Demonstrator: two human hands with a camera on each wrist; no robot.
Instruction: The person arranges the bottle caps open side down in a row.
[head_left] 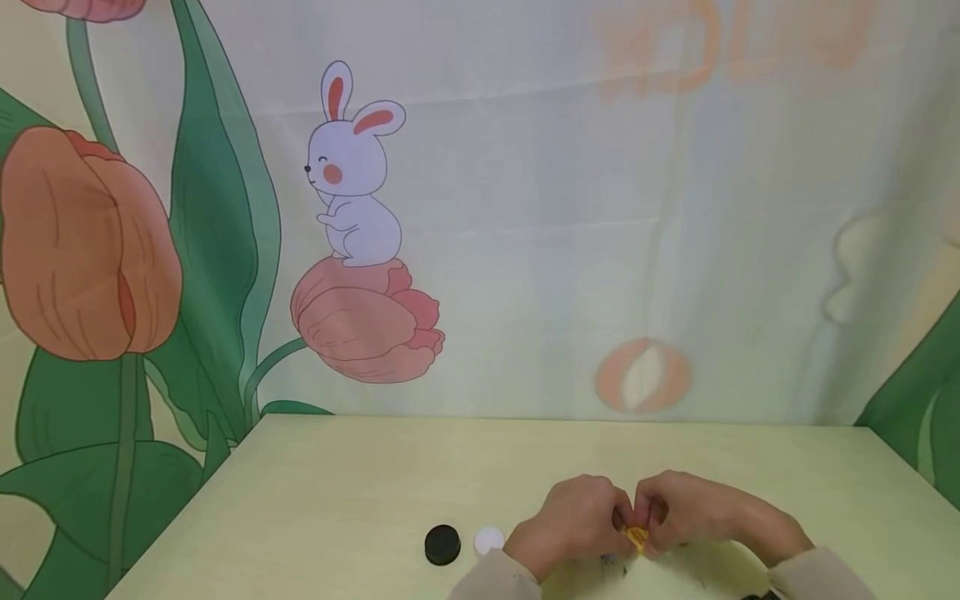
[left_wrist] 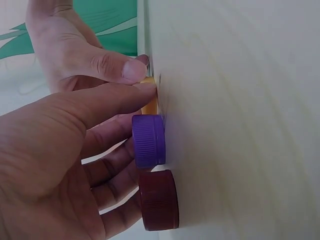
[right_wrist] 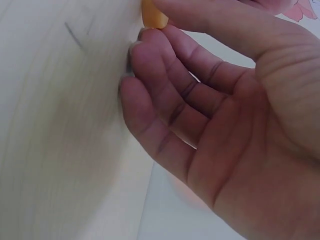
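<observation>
Both hands meet over a small yellow cap (head_left: 637,537) near the table's front edge. In the left wrist view, my left hand (left_wrist: 50,150) pinches this yellow cap (left_wrist: 149,104) with thumb and fingers. My right hand (right_wrist: 220,110) holds the other side of the yellow cap (right_wrist: 154,16), its lower fingers curled beside the tabletop. A ribbed purple bottle cap (left_wrist: 148,141) stands close to the yellow one. Beside it is a dark red cap (left_wrist: 159,200). In the head view, the left hand (head_left: 581,517) and right hand (head_left: 693,512) partly cover the yellow cap.
A black cap (head_left: 442,544) and a white cap (head_left: 489,541) lie left of the hands on the pale table (head_left: 337,492). A curtain (head_left: 525,250) with a rabbit and tulips hangs behind it. A dark object (head_left: 761,596) shows at the bottom edge.
</observation>
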